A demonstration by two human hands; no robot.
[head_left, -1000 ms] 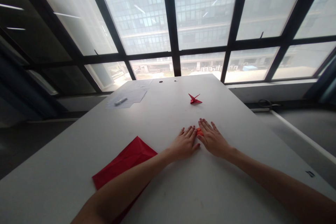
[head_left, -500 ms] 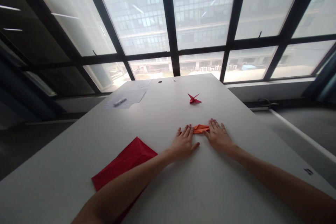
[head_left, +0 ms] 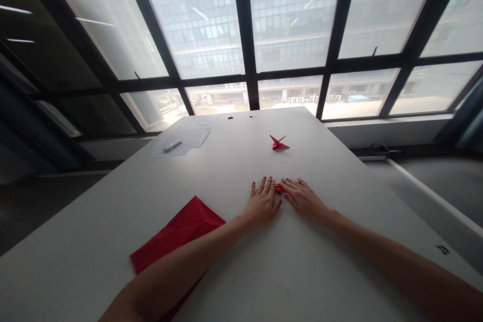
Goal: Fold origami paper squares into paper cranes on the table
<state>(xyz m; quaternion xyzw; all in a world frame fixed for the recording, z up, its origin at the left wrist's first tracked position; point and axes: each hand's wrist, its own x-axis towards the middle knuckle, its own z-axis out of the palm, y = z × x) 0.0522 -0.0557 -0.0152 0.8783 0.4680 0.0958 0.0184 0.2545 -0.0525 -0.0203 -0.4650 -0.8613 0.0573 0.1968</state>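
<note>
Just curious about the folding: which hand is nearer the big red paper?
Left. The left hand sits just beyond the big red paper, its arm crossing over it; the right hand is farther right.

Left forearm [head_left: 181,261] and right forearm [head_left: 396,256] bare, slender, uncovered up to lower frame edge; sleeves out of sight. Narrow wrists, also bare. Left hand [head_left: 262,205] and right hand [head_left: 304,201] ungloved, slim, smooth-skinned. Fingers [head_left: 266,186] long, tapering, bare of rings. Fingernails [head_left: 261,179] short; any polish too small to tell.
</note>
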